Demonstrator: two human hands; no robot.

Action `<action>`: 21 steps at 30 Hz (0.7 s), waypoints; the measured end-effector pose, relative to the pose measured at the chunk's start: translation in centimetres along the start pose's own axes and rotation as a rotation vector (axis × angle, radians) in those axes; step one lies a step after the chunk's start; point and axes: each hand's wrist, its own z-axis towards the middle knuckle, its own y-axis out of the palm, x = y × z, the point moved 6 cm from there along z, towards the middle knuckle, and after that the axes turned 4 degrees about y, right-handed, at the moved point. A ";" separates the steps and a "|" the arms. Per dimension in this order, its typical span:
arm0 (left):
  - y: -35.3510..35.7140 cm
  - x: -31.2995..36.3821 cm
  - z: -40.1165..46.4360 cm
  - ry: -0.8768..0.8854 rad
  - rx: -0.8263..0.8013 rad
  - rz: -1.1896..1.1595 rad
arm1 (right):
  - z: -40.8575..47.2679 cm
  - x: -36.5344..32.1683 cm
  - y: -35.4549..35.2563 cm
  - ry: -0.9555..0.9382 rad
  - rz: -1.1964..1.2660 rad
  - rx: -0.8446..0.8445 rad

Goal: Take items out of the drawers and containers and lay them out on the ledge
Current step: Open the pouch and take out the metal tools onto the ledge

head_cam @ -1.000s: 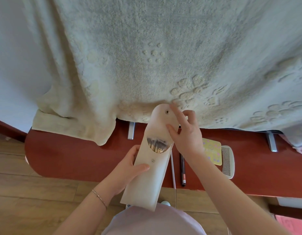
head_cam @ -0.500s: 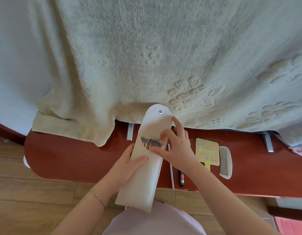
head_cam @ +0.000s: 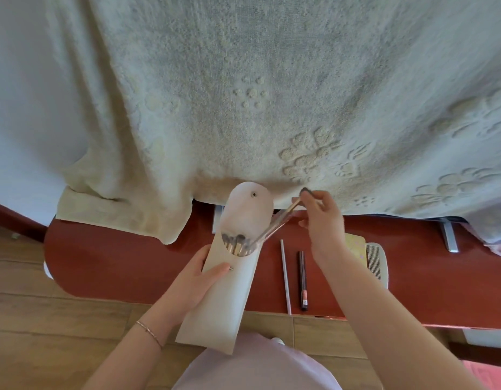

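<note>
Right hand now pinching a brush half out of the pouch, left hand gripping pouch, brush blurring, mirror beside pouch partly hiding behind wrist

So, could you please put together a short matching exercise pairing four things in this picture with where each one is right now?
Things:
1. pouch
2. brush
3. black pencil
4. comb

Places:
A. lying on the ledge just right of the thin white stick
B. pinched in the right hand, half drawn out
C. held in the left hand
D. farthest right on the ledge

Pairs: 1-C, 2-B, 3-A, 4-D
</note>
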 end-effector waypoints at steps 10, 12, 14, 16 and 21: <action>-2.1 -0.7 0.1 -0.012 0.153 -0.080 | 1.6 3.0 -0.1 0.035 -0.345 -0.098; -2.0 -0.8 0.2 -0.015 0.160 -0.073 | 1.3 5.3 1.4 0.072 -0.419 -0.175; -1.7 -0.8 0.3 -0.020 0.157 -0.062 | 1.5 6.9 2.4 0.100 -0.494 -0.196; -1.3 -0.8 0.4 -0.034 0.143 -0.027 | 1.7 7.7 3.0 0.108 -0.554 -0.196; -0.5 -0.9 0.7 -0.061 0.144 0.019 | 2.2 7.6 3.2 0.094 -0.574 -0.158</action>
